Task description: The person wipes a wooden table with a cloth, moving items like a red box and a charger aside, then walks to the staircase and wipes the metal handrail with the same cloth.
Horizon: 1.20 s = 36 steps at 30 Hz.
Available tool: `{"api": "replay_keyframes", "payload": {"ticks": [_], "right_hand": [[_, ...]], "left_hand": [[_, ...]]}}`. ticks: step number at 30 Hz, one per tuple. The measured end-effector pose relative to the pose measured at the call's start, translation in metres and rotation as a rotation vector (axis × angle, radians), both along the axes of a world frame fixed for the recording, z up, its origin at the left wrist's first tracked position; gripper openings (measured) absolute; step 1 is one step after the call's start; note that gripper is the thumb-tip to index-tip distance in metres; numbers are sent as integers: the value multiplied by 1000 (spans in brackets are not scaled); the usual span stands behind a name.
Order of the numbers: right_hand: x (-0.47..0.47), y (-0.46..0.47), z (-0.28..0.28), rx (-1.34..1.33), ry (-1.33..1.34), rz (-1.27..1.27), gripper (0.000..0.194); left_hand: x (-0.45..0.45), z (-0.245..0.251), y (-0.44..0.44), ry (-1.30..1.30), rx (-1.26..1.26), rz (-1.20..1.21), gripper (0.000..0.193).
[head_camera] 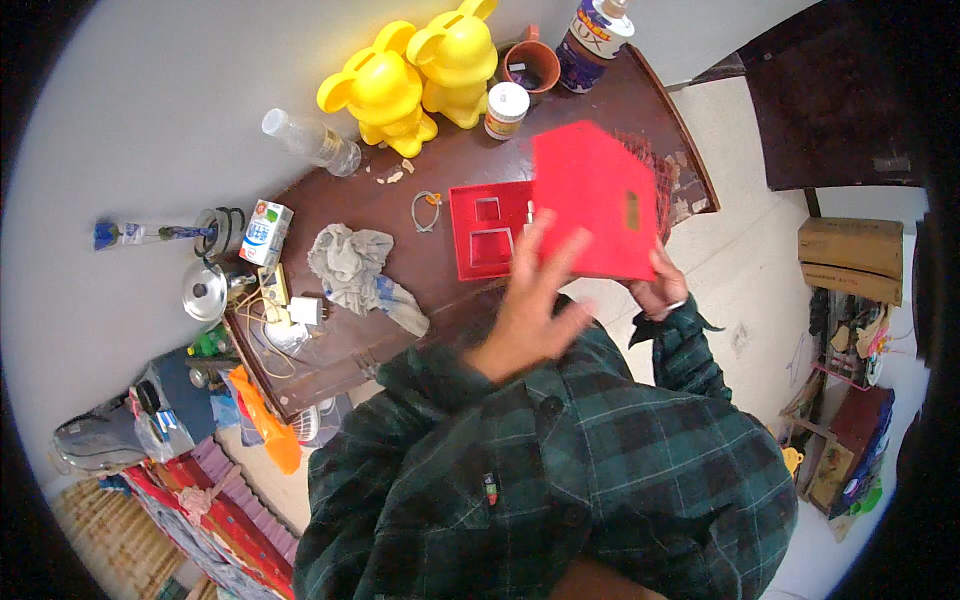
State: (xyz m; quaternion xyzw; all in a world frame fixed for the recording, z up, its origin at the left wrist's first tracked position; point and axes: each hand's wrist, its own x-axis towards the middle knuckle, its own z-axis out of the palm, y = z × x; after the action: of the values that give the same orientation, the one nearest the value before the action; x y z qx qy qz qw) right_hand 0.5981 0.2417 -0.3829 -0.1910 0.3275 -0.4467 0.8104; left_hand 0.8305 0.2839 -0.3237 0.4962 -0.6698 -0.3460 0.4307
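My right hand (661, 283) grips the lower right corner of a red house-shaped panel (592, 195), which is tilted up above the table and bears a small brownish rectangular mark or slot. My left hand (536, 300) is blurred in front of the panel's lower left part, its fingers spread and nothing held in them. Beside it on the dark wooden table (420, 262) lies a flat red piece (463, 225) with two pale-outlined squares, partly covered by the panel. A red mesh item (662, 180) shows behind the panel's right side.
Along the back stand two yellow bear-like figures (386, 90), a mug (531, 64), a white-capped jar (507, 112) and a LUX pump bottle (595, 45). Leftward are a clear bottle (311, 142), a crumpled cloth (352, 262), a milk carton (266, 232), a charger (306, 310) and cables.
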Motion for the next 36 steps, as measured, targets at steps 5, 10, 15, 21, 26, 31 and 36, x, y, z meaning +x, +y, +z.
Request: {"api": "replay_keyframes", "payload": {"ticks": [5, 10, 15, 21, 26, 31, 36], "right_hand": [[-70, 6, 0, -41, -74, -21, 72], [-108, -3, -12, 11, -134, -4, 73], [-112, -19, -20, 27, -171, 25, 73], [-109, -26, -21, 111, -152, -2, 69], [-104, -25, -20, 38, -146, 63, 69], [-99, -14, -16, 54, -133, 12, 70], [-97, -6, -16, 68, -96, -4, 71]], "left_hand": [[-29, 19, 8, 154, -20, -365, 47], [-19, -12, 13, 111, 209, 2, 30], [14, -58, 39, 111, 536, 414, 20], [21, -80, 52, 54, 550, 565, 22], [15, -80, 32, -98, 300, 457, 23], [22, -79, 24, -136, 323, 480, 24], [20, -85, 28, -177, 287, 418, 22]]}}
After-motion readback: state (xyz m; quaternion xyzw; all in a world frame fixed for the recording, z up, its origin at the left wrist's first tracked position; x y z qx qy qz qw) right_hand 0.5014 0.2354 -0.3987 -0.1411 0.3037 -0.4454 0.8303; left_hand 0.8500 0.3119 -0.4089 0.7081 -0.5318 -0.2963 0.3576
